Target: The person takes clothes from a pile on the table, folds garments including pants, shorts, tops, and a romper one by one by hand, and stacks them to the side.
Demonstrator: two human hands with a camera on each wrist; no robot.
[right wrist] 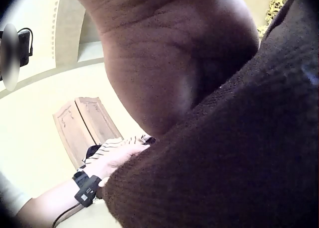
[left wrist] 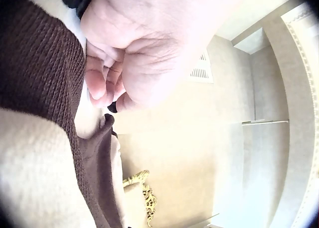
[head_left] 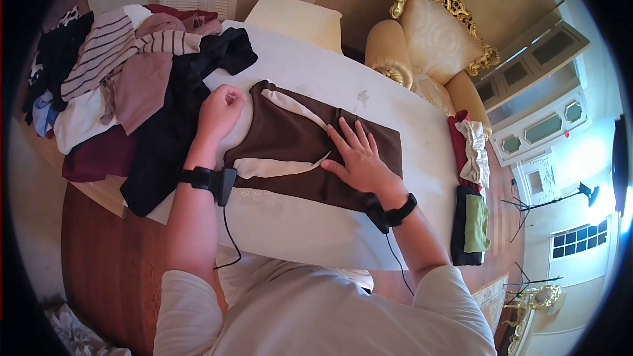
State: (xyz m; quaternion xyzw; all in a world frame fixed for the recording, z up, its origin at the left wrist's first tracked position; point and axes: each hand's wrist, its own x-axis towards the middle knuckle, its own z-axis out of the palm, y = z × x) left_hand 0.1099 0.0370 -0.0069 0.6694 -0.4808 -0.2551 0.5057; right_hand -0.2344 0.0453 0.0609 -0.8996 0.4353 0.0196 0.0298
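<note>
A brown garment (head_left: 283, 128) with cream strips (head_left: 277, 168) lies spread on the white table (head_left: 297, 231). My right hand (head_left: 359, 161) rests palm down on its right part, fingers straight and spread. In the right wrist view that hand (right wrist: 184, 53) lies against the brown knit (right wrist: 224, 158), its fingertips hidden. Beside the garment's left edge is my left hand (head_left: 221, 113), fingers curled, with nothing visible in them. The left wrist view shows this hand (left wrist: 144, 53) with bent fingers near the brown ribbed fabric (left wrist: 45, 68).
A heap of clothes, including a striped top (head_left: 105, 49) and a black garment (head_left: 165, 132), covers the table's left end. At the right end lie a white garment (head_left: 473, 151) and a green one (head_left: 476, 223). A gold armchair (head_left: 435, 39) stands beyond the table.
</note>
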